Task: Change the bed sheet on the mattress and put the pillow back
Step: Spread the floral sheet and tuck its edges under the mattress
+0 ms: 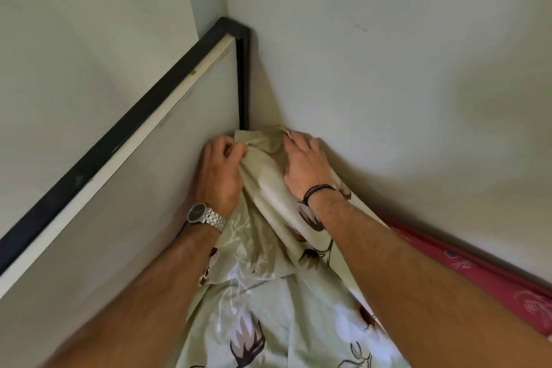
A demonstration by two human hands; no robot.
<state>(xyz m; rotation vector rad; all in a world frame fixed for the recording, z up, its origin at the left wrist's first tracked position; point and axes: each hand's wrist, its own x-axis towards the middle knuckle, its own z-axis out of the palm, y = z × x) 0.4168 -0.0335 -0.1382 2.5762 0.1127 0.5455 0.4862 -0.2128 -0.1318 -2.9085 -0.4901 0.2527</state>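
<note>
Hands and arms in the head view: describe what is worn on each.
The left hand has a silver metal watch with a dark round dial and link bracelet at the wrist. The right hand wears a thin black wristband. Both forearms are bare, with no sleeves visible.

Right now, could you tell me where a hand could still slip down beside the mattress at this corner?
Along the wall, the red mattress edge lies bare right of the right hand: room there. The corner itself is crowded: both hands and the bunched sheet fill it. The left hand grips the sheet against the headboard, leaving no visible gap.
</note>
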